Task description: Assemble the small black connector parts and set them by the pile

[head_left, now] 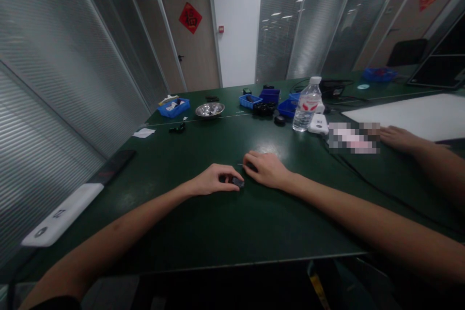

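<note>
My left hand (214, 178) is closed around a small dark block-like part (238, 182), gripped between thumb and fingers just over the green table (203, 232). The fingers cover much of it, so I cannot make out its kind. My right hand (267, 168) lies close by on the right, its fingers curled round a dark-handled tool with a thin metal shaft (240, 164). That shaft points left, toward my left hand's knuckles. Whether it touches the dark part I cannot tell.
Farther back stand a metal bowl (210, 110), a blue tray (174, 107), more blue bins (269, 95) and a water bottle (308, 104). A white-and-black device (63, 213) lies left. At right, another person's hand (403, 138) rests near a black cable (363, 178).
</note>
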`<state>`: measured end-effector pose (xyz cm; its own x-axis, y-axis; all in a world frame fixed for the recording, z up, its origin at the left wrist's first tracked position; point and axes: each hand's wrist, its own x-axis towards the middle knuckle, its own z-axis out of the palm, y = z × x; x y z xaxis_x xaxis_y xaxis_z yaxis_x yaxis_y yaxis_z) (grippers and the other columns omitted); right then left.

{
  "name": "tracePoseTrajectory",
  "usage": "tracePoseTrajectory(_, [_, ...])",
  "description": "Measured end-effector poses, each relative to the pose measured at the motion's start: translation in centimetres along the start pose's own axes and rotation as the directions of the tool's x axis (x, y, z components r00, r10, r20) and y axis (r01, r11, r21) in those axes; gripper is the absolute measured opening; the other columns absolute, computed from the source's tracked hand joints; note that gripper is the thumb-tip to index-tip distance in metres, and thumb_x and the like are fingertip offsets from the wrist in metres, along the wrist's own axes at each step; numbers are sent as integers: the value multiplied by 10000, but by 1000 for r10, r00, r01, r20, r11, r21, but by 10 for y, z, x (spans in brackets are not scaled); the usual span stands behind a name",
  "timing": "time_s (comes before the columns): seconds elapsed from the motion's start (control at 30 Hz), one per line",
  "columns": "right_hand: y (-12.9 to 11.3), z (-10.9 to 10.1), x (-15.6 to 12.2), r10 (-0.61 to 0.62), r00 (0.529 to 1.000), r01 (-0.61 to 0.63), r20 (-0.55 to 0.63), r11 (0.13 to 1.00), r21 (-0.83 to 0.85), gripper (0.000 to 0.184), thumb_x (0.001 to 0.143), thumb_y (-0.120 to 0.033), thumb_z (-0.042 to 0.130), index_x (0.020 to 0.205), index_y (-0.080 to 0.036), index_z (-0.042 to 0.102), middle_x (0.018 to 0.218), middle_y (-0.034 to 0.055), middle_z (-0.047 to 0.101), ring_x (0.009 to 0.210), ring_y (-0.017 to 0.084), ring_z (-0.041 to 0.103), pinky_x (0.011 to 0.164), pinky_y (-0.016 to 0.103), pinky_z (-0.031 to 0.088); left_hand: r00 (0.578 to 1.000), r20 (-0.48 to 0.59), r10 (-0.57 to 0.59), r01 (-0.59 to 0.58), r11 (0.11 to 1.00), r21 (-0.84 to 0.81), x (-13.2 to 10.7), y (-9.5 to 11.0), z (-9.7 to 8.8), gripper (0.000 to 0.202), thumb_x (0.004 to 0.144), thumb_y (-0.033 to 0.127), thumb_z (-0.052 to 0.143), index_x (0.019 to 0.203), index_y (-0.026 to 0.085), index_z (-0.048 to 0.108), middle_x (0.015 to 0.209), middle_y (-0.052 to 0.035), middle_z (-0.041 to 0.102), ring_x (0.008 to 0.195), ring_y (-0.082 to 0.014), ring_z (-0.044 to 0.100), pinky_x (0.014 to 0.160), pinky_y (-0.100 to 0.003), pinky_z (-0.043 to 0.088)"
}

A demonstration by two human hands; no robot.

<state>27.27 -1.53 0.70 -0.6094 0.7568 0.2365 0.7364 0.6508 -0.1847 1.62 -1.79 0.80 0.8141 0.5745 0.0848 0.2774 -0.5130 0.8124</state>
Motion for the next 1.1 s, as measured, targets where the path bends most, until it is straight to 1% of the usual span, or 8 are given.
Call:
tracePoseTrajectory(0.17, [0,2,0,-2,1000,2,-12,1000,-14,204,1021,-361,484,1066,-201,602,1017,57,664,785,161,600,672,278,350,1000,-18,-25,23,997,-79,-1,-4,1,477,906,295,732,1361,221,610,1156,-70,664,881,-146,598,804,-305,500])
tracePoseTrajectory(0.37, [1,1,1,-1,1000,1,9,1000,-26,201,1009,-356,491,1067,-202,606,1031,60,665,783,163,597,673,278,346,997,-46,64,-67,995,-70,0,-6,0,280,901,253,733,1173,186,734,1167,-96,649,963,-168,624,841,-310,508])
tracePoseTrajectory(0.47, [0,1,1,0,1000,0,14,1000,-20,200,1010,-355,490,1069,-202,606,1037,60,667,791,163,603,673,276,350,995,-60,80,-87,990,-109,0,-7,0,286,898,237,737,1179,186,742,1187,-102,666,1022,-185,647,900,-334,521])
tracePoseTrajectory(0.53, [0,0,0,-2,1000,2,16,1000,-10,203,1015,-355,484,1074,-201,603,1035,59,668,797,162,608,671,272,354,996,-62,61,-71,983,-167,0,-9,0,291,912,233,719,1198,184,740,1174,-100,692,1032,-189,667,927,-349,531])
tracePoseTrajectory(0.63, [0,-1,0,-8,1000,8,4,1000,-9,199,1017,-353,482,1068,-201,599,1034,54,668,791,158,607,670,270,359,998,-62,-8,-9,965,-263,-1,-13,1,321,928,243,696,1240,173,724,1115,-98,732,940,-173,701,878,-341,564])
tracePoseTrajectory(0.8, [0,0,0,-6,1000,6,1,1000,-10,202,1020,-359,481,1070,-203,600,1046,58,668,803,162,610,679,273,364,992,-70,-104,81,956,-281,-2,-16,1,401,899,248,728,1291,166,699,1077,-100,764,920,-166,717,896,-342,571])
tracePoseTrajectory(0.93, [1,2,1,0,1000,0,7,1000,-14,219,1028,-371,471,1086,-206,602,1049,61,669,817,168,617,694,279,371,991,-76,-114,89,956,-279,-1,-18,2,427,899,231,718,1321,178,681,1179,-118,747,984,-184,721,892,-349,576])
tracePoseTrajectory(1.1, [1,1,1,5,1000,-4,20,1000,-21,212,1027,-369,478,1087,-209,603,1045,59,670,809,167,620,690,283,371,991,-67,-113,89,953,-291,-1,-19,2,419,914,226,699,1330,185,676,1213,-126,737,1012,-191,724,869,-336,581])
